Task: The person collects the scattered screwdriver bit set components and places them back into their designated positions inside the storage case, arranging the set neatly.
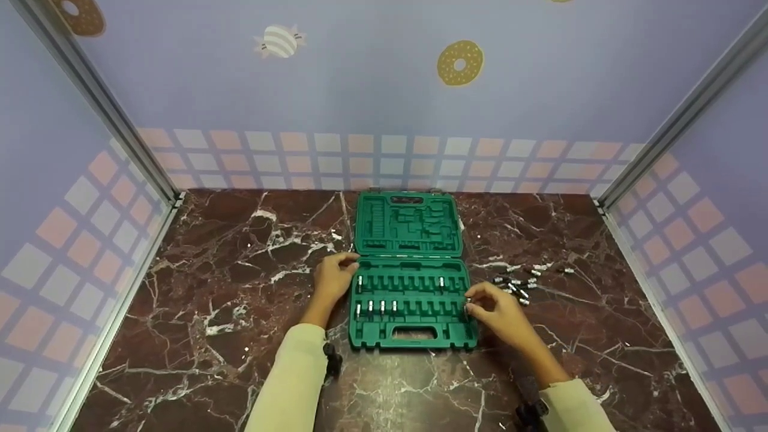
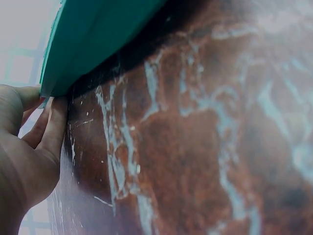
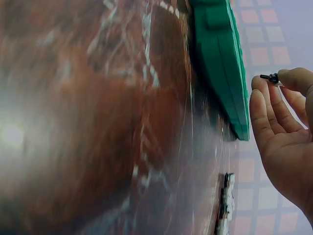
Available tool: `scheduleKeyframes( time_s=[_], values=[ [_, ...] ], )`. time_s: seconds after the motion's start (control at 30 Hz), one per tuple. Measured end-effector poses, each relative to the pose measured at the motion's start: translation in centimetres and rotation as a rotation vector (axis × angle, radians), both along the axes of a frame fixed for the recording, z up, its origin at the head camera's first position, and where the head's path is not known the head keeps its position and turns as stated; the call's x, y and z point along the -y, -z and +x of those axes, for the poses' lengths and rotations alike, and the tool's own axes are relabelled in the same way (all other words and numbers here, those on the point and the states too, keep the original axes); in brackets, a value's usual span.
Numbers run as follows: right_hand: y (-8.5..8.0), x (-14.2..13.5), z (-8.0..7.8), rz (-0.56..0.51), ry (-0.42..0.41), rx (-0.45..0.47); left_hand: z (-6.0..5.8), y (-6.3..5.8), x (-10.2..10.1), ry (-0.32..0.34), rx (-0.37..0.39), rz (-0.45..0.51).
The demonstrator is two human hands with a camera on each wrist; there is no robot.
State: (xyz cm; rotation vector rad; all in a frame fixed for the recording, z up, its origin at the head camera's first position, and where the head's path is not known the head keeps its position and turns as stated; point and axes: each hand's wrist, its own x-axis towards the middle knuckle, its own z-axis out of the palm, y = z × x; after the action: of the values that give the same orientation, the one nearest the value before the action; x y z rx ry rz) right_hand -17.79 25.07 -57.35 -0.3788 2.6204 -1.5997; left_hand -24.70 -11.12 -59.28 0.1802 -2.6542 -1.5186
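Observation:
An open green tool case (image 1: 414,324) lies on the table, lid tipped back away from me. Several silver bit sockets (image 1: 382,307) stand in its slots: a group at the left of the lower row, one at each side of the upper row. My left hand (image 1: 334,278) grips the case's left side near the hinge, thumb and fingers at its edge (image 2: 73,63). Over the right end of the lower row, my right hand (image 1: 498,312) pinches a small bit socket (image 3: 271,78) with a dark tip between thumb and fingertips.
To the right of the case, several loose bit sockets (image 1: 516,287) lie in a scattered pile on the dark marbled table (image 1: 240,360). Patterned panels (image 1: 396,162) wall in the back and both sides. The case lid (image 1: 410,223) reaches close to the back wall.

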Motion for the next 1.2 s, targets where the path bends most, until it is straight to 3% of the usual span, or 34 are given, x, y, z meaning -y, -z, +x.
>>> scheduleKeyframes(
  time_s=[0.13, 0.47, 0.9, 1.2],
  values=[
    [0.1, 1.0, -0.1, -0.033, -0.014, -0.032, 0.0, -0.1, 0.1, 0.006, -0.002, 0.014],
    [0.3, 3.0, -0.3, -0.039, -0.041, -0.005, 0.0, 0.0, 0.0, -0.007, 0.002, 0.019],
    [0.3, 6.4, -1.0, 0.068, -0.148, 0.004, 0.0, -0.1, -0.1, -0.01, 0.012, 0.004],
    [-0.2, 8.4, -1.5, 0.15, -0.139, -0.031, 0.1, -0.1, 0.0, 0.006, -0.014, -0.006]
  ],
)
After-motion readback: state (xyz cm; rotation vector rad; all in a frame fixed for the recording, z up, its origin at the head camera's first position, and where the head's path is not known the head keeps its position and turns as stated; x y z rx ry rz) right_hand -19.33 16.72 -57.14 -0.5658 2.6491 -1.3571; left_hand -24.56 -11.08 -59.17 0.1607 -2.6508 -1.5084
